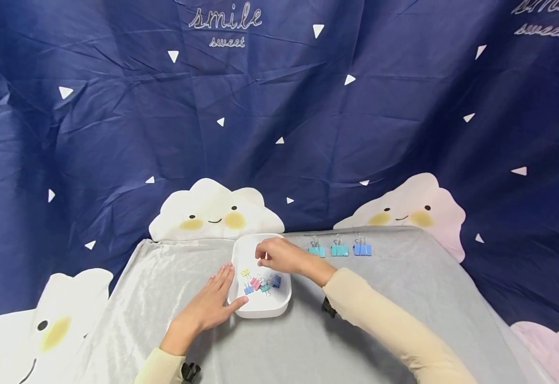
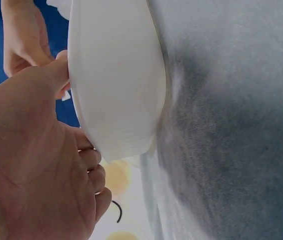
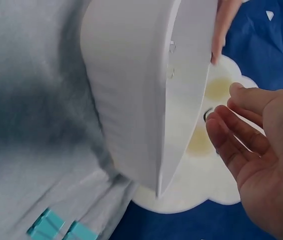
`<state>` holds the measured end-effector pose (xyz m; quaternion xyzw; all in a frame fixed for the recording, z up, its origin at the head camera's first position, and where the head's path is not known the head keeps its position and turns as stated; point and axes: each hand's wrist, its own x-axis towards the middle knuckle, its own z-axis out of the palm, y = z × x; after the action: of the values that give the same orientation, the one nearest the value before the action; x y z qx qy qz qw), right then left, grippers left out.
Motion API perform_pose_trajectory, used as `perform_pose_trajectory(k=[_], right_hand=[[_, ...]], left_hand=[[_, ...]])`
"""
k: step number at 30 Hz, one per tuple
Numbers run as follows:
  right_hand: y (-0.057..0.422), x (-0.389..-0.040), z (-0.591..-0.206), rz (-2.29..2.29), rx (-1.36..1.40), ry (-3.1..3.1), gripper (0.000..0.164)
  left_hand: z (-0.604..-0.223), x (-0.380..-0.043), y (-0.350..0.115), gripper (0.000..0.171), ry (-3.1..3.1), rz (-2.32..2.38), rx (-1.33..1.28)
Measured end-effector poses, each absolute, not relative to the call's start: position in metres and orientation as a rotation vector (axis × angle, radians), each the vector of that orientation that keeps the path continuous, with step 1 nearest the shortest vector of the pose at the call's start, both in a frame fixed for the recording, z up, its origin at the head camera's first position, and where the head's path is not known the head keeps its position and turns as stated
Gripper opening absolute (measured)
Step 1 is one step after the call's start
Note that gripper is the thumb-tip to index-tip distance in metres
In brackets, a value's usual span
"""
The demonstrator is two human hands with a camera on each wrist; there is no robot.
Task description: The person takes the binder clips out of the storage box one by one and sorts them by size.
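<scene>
A white plastic bin [image 1: 262, 309] lies in front of me with several small binder clips inside: yellow [image 1: 245, 272], pink [image 1: 256, 282], teal [image 1: 265, 287] and blue [image 1: 248, 289] among them. My left hand [image 1: 212, 301] rests against the bin's left side, fingers straight along the rim and thumb over the front corner. Above the bin's far right part hovers my right hand [image 1: 281, 255], its fingers loosely bent. In the right wrist view, thumb and fingertips of that hand [image 3: 261, 145] stand apart with nothing visible between them.
Right of the bin, a teal binder clip [image 1: 316, 251], another teal clip [image 1: 339, 250] and a blue clip [image 1: 363, 249] stand in a row on the grey cloth [image 1: 356, 298]. Behind the table hangs a dark blue curtain [image 1: 279, 106] with clouds and white triangles.
</scene>
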<state>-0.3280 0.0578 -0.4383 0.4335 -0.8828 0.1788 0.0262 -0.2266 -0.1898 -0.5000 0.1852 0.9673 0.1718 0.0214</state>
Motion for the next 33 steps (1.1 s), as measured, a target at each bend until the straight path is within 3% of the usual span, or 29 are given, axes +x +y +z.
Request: perform_pose_trajectory(k=[8, 22, 33], right_hand=[[0.030, -0.324, -0.447, 0.334, 1.428, -2.804, 0.014], [0.014, -0.312, -0.472, -0.013, 1.373, -3.014, 0.040], [0.019, -0.318, -0.490, 0.003, 1.430, -2.895, 0.018]], left_hand=[[-0.500, -0.226, -0.189, 0.095, 3.000, 0.532, 0.585], [-0.506, -0.229, -0.192, 0.098, 3.042, 0.592, 0.642], [-0.505, -0.228, -0.192, 0.099, 3.035, 0.573, 0.626]])
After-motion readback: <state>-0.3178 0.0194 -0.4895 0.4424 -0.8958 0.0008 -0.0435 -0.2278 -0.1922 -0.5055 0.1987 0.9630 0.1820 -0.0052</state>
